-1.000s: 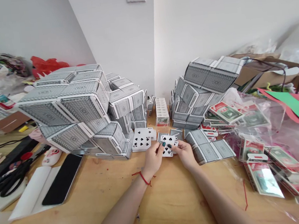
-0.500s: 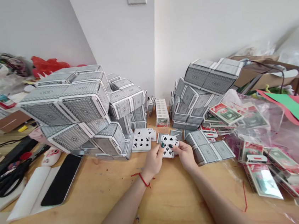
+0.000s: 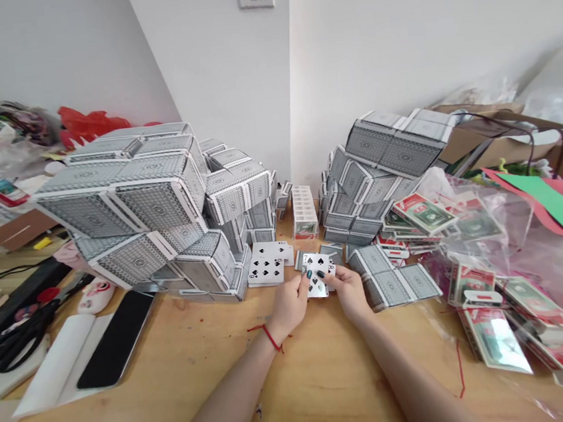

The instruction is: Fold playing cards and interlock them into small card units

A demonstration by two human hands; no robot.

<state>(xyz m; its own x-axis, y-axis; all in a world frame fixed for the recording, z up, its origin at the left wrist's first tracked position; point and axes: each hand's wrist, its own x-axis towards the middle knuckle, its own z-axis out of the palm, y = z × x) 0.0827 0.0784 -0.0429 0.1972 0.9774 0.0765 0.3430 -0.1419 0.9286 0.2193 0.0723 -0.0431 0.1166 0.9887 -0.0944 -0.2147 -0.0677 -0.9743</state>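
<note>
While both arms stretch across the wooden table, the left hand and right hand each have their fingers closed in a pinch on one side of a spade card, which faces up. It hangs just right of the loose face-up card. The grey card-block stack rises behind and left of that loose card, and a black phone lies well to its left.

Grey-backed card blocks were piled high at the left, and a second pile was set at the right. A black phone was laid on white paper, just beside scissors. Sealed red card packs were scattered near green paper.
</note>
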